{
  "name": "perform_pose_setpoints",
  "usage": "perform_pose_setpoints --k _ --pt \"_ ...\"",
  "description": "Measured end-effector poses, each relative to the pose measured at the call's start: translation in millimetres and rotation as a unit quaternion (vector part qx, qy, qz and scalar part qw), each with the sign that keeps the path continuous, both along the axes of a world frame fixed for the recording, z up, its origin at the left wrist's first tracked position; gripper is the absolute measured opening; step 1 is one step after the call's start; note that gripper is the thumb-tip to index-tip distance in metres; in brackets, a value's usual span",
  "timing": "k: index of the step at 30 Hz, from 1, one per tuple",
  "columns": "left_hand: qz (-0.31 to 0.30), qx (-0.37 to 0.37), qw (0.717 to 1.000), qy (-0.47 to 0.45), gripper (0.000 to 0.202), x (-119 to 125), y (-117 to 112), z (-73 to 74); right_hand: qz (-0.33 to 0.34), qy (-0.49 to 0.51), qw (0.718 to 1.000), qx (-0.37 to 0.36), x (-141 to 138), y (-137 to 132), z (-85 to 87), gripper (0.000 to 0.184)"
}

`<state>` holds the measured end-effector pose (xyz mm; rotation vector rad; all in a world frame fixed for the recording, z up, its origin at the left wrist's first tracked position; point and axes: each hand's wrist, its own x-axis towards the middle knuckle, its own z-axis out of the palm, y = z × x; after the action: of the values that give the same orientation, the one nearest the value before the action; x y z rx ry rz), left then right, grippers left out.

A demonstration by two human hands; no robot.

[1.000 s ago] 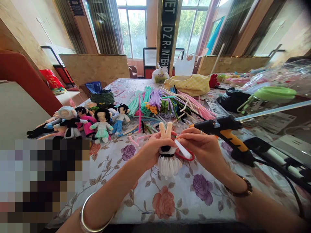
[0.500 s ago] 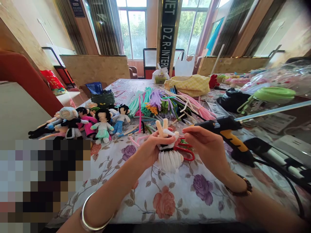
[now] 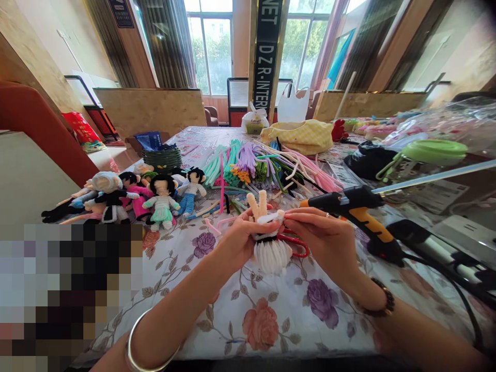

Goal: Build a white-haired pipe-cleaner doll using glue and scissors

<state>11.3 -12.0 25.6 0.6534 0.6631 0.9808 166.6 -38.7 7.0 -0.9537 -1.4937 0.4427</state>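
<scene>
My left hand (image 3: 247,235) is wrapped round a small pipe-cleaner doll (image 3: 271,257), held head down. Its white hair faces me, a black band crosses it above the hair, and two beige legs point up. From the right, my right hand (image 3: 321,231) pinches at the end of a white fuzzy strip (image 3: 268,218) on the doll's body; the exact grip between the fingertips is hidden. Just behind the doll lie red-handled scissors (image 3: 300,248), partly covered by the doll and my right hand.
A glue gun (image 3: 368,222) with a long glue stick lies at right, its cord trailing down. Bundles of colored pipe cleaners (image 3: 248,163) lie beyond my hands. Several finished dolls (image 3: 163,199) sit at left. A green-lidded jar (image 3: 434,152) stands back right.
My right hand has moved slightly left, bringing its fingertips to the white strip at the doll. The strip now lies closer against the doll. My left hand keeps its hold.
</scene>
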Motion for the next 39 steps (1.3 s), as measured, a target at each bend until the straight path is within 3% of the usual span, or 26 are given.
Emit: perform_pose_setpoints --k 8,11,16,19,23,27,39 --pt "0.028 0.032 0.999 0.017 0.041 2.0 -1.3 -1.7 -0.016 -0.026 1.000 0.007 1.3 2.6 -2.9 0.007" --pt "0.061 0.085 0.994 0.027 0.039 2.7 -0.1 -3.0 0.000 0.006 1.000 -0.019 0.4 2.5 -1.9 0.009" --pt "0.143 0.195 0.965 0.105 0.032 4.4 -1.7 -5.7 0.035 0.007 0.999 -0.018 -1.0 -3.1 -1.5 0.039" --pt "0.158 0.243 0.945 0.152 0.029 5.2 -4.2 -6.3 0.014 -0.027 0.999 -0.023 -1.3 -5.7 -1.8 0.026" --pt "0.159 0.221 0.951 0.147 0.030 5.6 -5.2 -5.7 -0.020 0.024 0.999 -0.041 -3.2 -5.0 2.3 0.007" --pt "0.137 0.182 0.969 0.097 0.035 5.8 -3.1 -6.1 0.019 0.114 0.987 -0.108 -4.1 -3.1 8.9 0.008" --pt "0.159 0.128 0.977 0.059 0.030 7.0 -3.6 -2.5 0.115 0.168 0.958 -0.203 1.1 5.6 2.5 0.015"
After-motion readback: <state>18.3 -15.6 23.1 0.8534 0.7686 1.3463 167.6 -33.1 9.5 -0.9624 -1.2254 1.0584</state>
